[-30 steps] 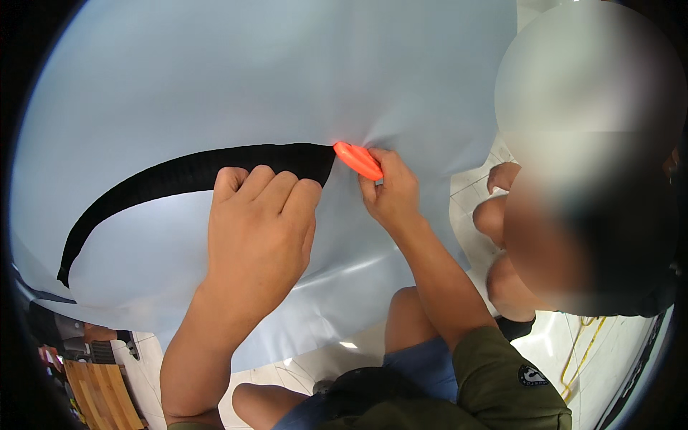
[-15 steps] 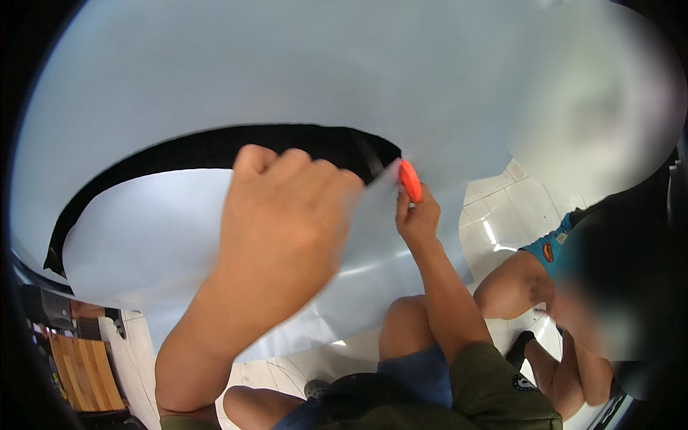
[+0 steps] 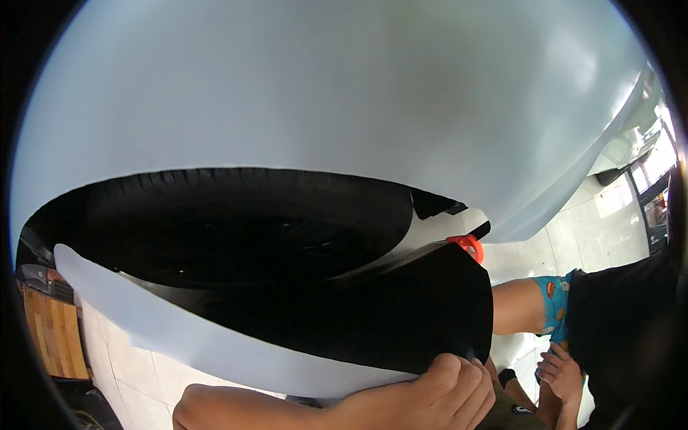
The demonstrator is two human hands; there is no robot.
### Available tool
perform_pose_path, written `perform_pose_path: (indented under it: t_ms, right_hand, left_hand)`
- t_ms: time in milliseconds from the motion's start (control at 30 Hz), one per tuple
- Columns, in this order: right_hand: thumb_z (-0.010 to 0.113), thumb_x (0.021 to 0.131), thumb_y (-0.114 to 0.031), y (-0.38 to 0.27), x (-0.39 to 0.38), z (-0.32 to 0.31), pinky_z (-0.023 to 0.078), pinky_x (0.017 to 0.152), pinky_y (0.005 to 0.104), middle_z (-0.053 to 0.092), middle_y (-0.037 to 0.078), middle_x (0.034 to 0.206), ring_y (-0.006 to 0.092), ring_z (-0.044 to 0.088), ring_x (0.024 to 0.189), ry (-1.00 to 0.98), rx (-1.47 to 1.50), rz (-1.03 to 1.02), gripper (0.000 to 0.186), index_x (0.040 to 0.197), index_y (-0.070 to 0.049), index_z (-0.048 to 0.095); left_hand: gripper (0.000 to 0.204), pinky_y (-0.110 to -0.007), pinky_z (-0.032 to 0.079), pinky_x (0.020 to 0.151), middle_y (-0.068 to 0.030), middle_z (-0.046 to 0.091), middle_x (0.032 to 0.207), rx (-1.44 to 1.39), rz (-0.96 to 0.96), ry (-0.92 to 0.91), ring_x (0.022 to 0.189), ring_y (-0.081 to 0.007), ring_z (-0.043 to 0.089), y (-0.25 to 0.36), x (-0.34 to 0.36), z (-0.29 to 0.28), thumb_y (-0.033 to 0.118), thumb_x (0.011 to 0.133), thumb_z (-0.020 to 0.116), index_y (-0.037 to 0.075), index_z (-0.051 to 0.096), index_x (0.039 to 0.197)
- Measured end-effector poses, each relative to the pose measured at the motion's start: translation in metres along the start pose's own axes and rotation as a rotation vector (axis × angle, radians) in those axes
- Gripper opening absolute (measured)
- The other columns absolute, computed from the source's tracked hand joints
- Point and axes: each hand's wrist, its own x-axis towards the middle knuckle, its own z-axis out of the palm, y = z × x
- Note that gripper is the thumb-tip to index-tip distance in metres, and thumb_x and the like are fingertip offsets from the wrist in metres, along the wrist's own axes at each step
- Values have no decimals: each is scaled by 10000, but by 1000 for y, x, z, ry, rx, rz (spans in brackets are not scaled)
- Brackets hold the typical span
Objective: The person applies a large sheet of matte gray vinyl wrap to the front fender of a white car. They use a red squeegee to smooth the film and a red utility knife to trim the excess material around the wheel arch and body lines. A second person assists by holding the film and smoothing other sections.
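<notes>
My left hand (image 3: 455,394) is closed on the lower right edge of a loose light-blue film flap (image 3: 308,365), its black underside (image 3: 401,308) turned up. A red loop-shaped tool handle (image 3: 469,247) shows at the flap's upper right corner; the rest of that tool is hidden. My right hand is out of sight, seemingly behind the flap. Above, a smooth light-blue curved car panel (image 3: 287,93) ends at a wheel-arch edge. Inside the opening sits a dark tire (image 3: 251,208).
At the right a person in a black top (image 3: 627,315) and blue patterned shorts sits close, with one hand (image 3: 562,373) near the knee. Pale floor tiles (image 3: 136,365) lie below. A wooden slatted piece (image 3: 54,333) stands at the lower left.
My left hand has moved down and right, pulling the flap away from the panel, so its black side and the tire now show. The red tool sits lower and farther right; my right hand has gone from sight.
</notes>
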Motion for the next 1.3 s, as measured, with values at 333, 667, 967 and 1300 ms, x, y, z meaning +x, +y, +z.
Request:
perform_pose_path:
  t_ms: [333,667,967,1300]
  right_hand:
    - [662,827,-125,12,-2,-175,509,714,398,637,139,909,334,641,823,6,-192,75,220,1041,-79,631]
    - [656,831,-123,15,-12,-199,507,703,401,631,139,900,338,635,809,-27,-207,79,202,1026,-76,626]
    - [650,835,-121,5,-13,-212,505,693,404,625,140,891,340,630,796,-19,-215,63,186,1012,-74,622]
    - [644,838,-119,-7,-26,-205,502,683,407,618,141,882,343,624,782,-11,-220,61,168,997,-71,617]
  left_hand:
    - [218,-329,407,685,-53,572,746,378,-59,53,717,-193,523,8,7,-1,227,761,572,25,630,819]
    - [214,-311,389,744,-18,564,713,447,-38,44,691,-161,509,24,-6,-6,247,794,535,55,630,795]
    - [247,-341,437,777,-60,573,708,670,87,169,697,-193,515,29,-5,15,247,795,501,38,620,737]
    - [249,-364,439,775,-80,571,706,605,83,100,694,-210,519,38,-15,13,235,789,505,28,638,750]
